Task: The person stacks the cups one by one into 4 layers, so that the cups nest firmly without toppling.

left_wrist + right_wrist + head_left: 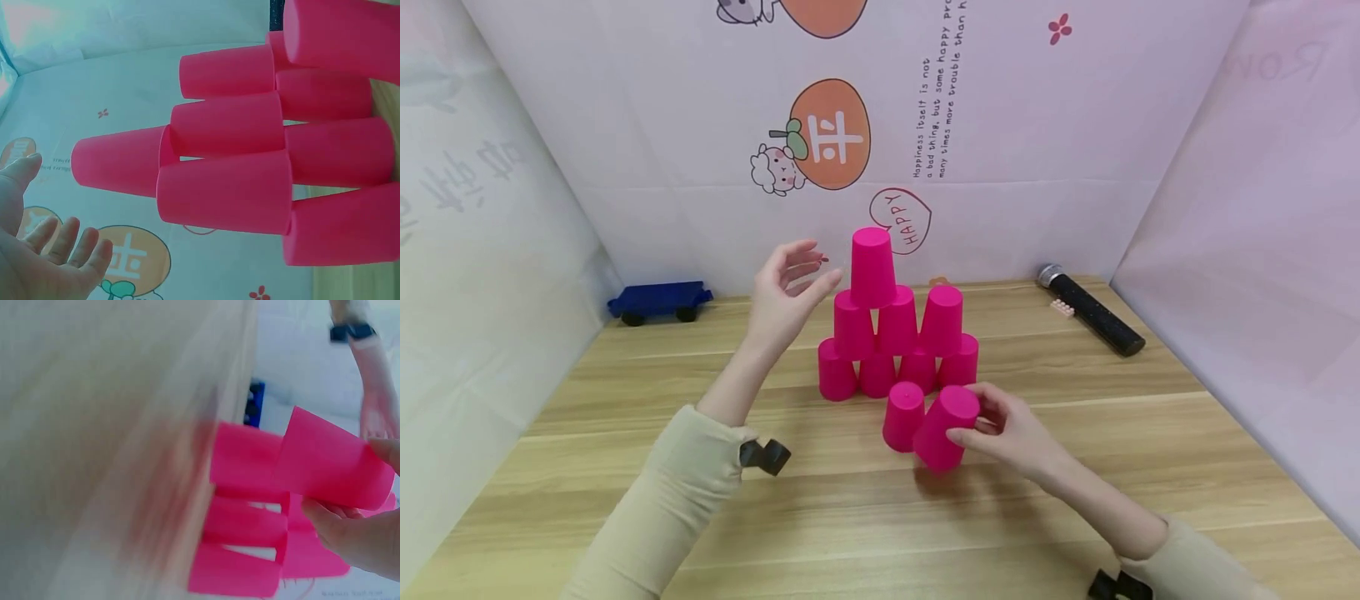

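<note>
Upside-down pink cups form a stack: several on the bottom row, three on the middle row, and one top cup (pixel 872 271) over the left pair. Beside that top cup, to its left, my left hand (pixel 782 292) is raised with loosely bent fingers and nothing in it; the left wrist view shows a gap between them. My right hand (pixel 1015 433) grips a pink cup (pixel 943 429) between thumb and fingers, tilted, in front of the stack. Just left of the gripped cup, another pink cup (pixel 904 417) stands upside down on the wooden table (pixel 820 517).
At the back left, a blue toy wagon (pixel 659 300) sits near the printed cloth backdrop (pixel 700 167). A black microphone (pixel 1093 312) lies at the back right, with a small pale pink toy brick (pixel 1063 308) by it. Cloth walls flank the table.
</note>
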{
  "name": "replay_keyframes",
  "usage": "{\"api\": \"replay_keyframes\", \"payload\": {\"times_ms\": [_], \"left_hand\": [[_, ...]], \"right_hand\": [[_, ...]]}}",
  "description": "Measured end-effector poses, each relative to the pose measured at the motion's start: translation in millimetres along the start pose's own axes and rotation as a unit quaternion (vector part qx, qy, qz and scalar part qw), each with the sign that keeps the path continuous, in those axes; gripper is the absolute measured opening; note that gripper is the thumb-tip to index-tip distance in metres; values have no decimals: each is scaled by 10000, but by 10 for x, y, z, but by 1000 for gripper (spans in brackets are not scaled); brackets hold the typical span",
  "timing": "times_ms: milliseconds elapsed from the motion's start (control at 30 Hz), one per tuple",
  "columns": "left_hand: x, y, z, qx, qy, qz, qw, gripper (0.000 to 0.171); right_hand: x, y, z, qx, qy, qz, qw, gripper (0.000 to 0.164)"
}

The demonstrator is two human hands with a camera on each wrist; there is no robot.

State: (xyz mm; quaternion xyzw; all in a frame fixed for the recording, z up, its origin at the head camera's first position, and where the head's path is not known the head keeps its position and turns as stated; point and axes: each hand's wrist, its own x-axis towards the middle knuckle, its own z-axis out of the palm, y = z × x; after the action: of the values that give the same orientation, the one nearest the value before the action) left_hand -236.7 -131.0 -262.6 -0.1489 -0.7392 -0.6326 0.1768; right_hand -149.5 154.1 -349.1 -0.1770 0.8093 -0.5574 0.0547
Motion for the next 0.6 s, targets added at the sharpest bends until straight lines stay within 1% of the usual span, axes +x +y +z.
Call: {"api": "replay_keyframes", "payload": {"times_ms": [167,267,367,467,600], "left_hand": [[-236,-66,-82,-198,184,-23,9996,46],[-367,-125,-102,-257,212,-59,9994,45],[-490,-180,-99,-239,170,-57,9996,43],[-605,-231,-81,-271,172,-36,9995,41],[-743,-294,-43,-377,197,-52,9991,39]], "right_hand": [[21,-55,-150,59,547,-331,9979,43],[55,-84,-234,-88,877,-508,9948,41],[100,-128,-321,-335,1237,-588,9900,41],[164,-187,-407,-470,1550,-645,9847,42],[289,-275,-499,-456,1831,-844,9784,43]]}}
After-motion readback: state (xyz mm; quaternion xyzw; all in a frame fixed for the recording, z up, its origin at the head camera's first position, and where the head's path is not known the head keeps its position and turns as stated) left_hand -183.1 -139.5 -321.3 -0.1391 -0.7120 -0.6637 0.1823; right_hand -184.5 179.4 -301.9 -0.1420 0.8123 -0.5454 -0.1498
